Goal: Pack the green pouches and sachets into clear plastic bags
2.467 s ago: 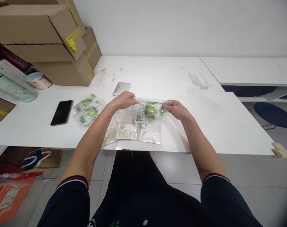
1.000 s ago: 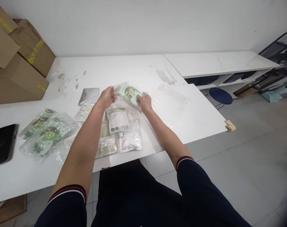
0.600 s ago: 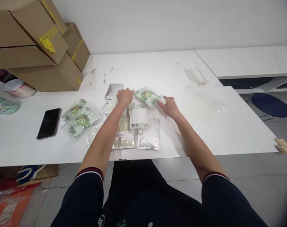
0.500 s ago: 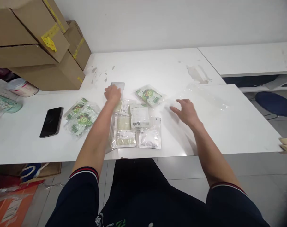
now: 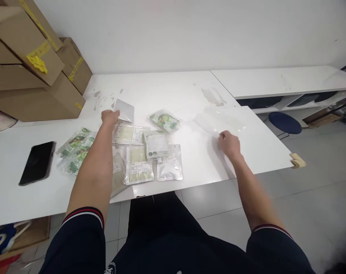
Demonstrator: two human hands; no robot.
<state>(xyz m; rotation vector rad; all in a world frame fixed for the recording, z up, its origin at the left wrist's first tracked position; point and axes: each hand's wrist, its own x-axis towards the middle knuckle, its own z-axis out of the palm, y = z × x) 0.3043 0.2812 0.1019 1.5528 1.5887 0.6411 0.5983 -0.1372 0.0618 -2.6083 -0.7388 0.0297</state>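
My left hand pinches the left edge of a flat silver pouch, tilted above the white table. At the right, my right hand has its fingers closed at the near edge of a clear plastic bag that lies flat. Between my hands are a green-printed packet, a white spouted pouch, a silver sachet and pale green labelled packets. The spouted pouch rests partly on its neighbours. More green-printed packets sit left of my left forearm, which partly hides them.
A black phone lies on the table's left side. Cardboard boxes are stacked at the back left against the wall. A wooden block sits at the table's right corner, and a blue stool stands beyond it.
My left hand has lifted the silver pouch's edge from the table. My right hand has gone from spread fingers to closed at the clear bag. The view has turned rightward.
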